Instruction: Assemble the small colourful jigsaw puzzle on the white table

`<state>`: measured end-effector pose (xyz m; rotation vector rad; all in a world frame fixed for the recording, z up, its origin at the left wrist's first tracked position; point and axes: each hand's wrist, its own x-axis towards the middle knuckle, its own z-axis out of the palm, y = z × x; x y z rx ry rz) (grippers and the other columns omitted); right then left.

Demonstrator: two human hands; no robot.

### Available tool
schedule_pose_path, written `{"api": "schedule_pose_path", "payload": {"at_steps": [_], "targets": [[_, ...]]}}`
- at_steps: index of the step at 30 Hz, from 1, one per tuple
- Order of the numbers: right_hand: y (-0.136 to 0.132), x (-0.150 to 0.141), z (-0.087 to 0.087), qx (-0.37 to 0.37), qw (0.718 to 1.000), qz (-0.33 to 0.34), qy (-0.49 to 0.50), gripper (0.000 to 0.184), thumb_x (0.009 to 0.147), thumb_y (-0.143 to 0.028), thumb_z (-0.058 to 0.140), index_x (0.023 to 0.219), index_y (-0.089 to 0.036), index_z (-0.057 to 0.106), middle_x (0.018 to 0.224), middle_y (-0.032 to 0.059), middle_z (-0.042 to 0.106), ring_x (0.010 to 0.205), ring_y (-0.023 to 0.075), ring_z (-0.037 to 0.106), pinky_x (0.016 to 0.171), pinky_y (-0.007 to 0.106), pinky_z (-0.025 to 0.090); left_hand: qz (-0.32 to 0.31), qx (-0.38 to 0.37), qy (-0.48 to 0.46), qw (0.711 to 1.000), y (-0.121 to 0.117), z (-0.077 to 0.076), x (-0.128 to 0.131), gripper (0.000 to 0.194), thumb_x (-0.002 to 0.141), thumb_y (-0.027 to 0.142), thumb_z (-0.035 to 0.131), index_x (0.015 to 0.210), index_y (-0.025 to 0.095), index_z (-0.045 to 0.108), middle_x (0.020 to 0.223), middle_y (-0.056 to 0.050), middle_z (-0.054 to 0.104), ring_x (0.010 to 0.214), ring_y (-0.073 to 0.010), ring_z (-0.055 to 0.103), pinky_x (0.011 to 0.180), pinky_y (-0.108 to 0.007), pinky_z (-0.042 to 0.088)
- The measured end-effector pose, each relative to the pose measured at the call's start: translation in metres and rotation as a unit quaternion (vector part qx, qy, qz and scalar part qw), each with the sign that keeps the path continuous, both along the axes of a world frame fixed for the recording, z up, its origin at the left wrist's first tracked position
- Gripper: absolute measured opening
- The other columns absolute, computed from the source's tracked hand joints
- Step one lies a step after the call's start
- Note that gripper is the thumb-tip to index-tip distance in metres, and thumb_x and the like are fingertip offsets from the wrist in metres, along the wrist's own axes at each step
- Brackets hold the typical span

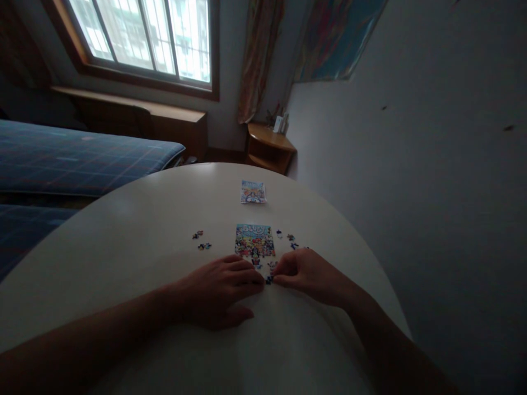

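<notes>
A partly assembled jigsaw puzzle (254,239) with a colourful cartoon picture lies flat on the white round table (164,214). My left hand (222,291) rests palm down at its lower left, fingers stretched out and thumb apart, covering the puzzle's near left corner. Just right of those fingertips, my right hand (307,274) pinches at a small dark puzzle piece (269,280) at the near edge. Its thumb and index finger are closed, partly hiding the piece. Another piece (272,265) shows beside the right fingertips.
Loose puzzle pieces (205,246) lie left of the puzzle, and several more pieces (291,238) lie to its right. A small printed picture packet (252,192) sits farther back. Beyond the table are a blue plaid mattress (90,156), a wooden corner shelf (269,140) and a wall on the right.
</notes>
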<state>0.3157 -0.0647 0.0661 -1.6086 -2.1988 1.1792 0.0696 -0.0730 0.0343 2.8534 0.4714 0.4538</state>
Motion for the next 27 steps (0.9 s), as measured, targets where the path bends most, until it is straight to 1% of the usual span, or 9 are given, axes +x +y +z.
{"api": "schedule_pose_path", "payload": {"at_steps": [5,12,19,23,27], "targets": [[-0.001,-0.005,0.001,0.012,0.999,-0.001,-0.031,0.013,0.079,-0.028,0.067,0.077,-0.016,0.074,0.073,0.0028,0.073,0.066,0.0136,0.064,0.058,0.023,0.043,0.001,0.005,0.010,1.000,-0.001,-0.002,0.001,0.037,0.089,0.035,0.059,0.122,0.019,0.057,0.123,-0.007,0.065,0.109,-0.0252,0.059,0.103,-0.043,0.042],[-0.001,-0.008,-0.001,0.045,0.998,-0.007,-0.042,0.009,0.077,-0.025,0.069,0.080,-0.016,0.071,0.073,0.0023,0.071,0.064,0.0126,0.063,0.056,0.022,0.042,0.005,0.007,0.008,1.000,-0.001,-0.003,0.001,0.039,0.087,0.035,0.061,0.122,0.018,0.057,0.121,-0.008,0.065,0.108,-0.0252,0.059,0.101,-0.042,0.043],[-0.002,-0.011,0.004,0.064,0.996,-0.007,-0.058,0.008,0.077,-0.024,0.069,0.075,-0.017,0.073,0.070,0.0018,0.071,0.063,0.0121,0.062,0.057,0.022,0.041,0.005,0.008,0.022,1.000,-0.001,-0.003,0.001,0.039,0.087,0.036,0.061,0.122,0.018,0.058,0.123,-0.007,0.065,0.109,-0.0250,0.058,0.101,-0.041,0.042],[-0.001,-0.012,0.002,0.065,0.996,-0.004,-0.058,0.010,0.077,-0.025,0.069,0.075,-0.017,0.073,0.072,0.0026,0.072,0.064,0.0133,0.063,0.058,0.023,0.042,0.008,0.011,0.016,1.000,-0.001,-0.004,0.001,0.039,0.087,0.036,0.062,0.122,0.018,0.058,0.124,-0.007,0.064,0.110,-0.0252,0.058,0.102,-0.042,0.042],[0.003,-0.005,0.002,0.067,0.997,-0.004,-0.043,0.012,0.079,-0.030,0.071,0.078,-0.018,0.075,0.073,0.0028,0.072,0.065,0.0136,0.062,0.059,0.024,0.042,0.009,0.007,0.022,1.000,-0.001,-0.003,0.002,0.038,0.088,0.036,0.060,0.122,0.019,0.057,0.124,-0.008,0.064,0.110,-0.0258,0.059,0.101,-0.042,0.043]]}}
